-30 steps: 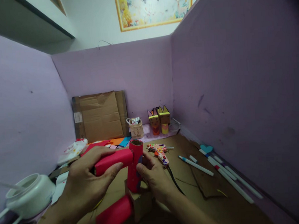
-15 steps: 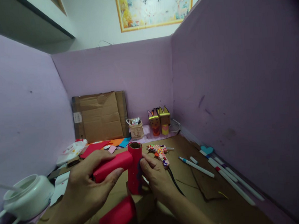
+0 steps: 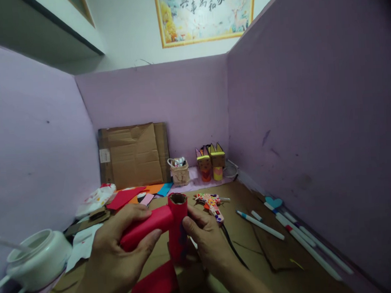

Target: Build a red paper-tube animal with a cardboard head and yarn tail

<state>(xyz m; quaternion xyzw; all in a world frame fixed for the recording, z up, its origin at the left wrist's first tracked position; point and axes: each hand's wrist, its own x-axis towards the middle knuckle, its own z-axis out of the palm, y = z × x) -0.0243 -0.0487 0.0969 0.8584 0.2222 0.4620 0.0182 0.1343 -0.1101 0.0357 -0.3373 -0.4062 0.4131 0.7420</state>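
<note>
My left hand (image 3: 114, 253) is wrapped around a red paper-covered tube (image 3: 144, 227) held almost level, its end pressed against an upright red tube (image 3: 178, 227). My right hand (image 3: 204, 241) pinches the upright tube from the right side. The upright tube stands on a small cardboard piece that is mostly hidden below my hands. A third red tube (image 3: 154, 284) lies low in front, under my left hand.
A white cup (image 3: 33, 262) sits at the left. A patterned glue gun (image 3: 210, 203) and several white markers (image 3: 287, 231) lie to the right. Flat cardboard (image 3: 133, 154), a small basket (image 3: 179, 170), paper figures (image 3: 211, 161) and coloured paper sheets (image 3: 132, 195) are at the back. Purple walls enclose three sides.
The view has tilted slightly, so everything sits a little lower and nearer. Both hands keep the same hold on the two red tubes.
</note>
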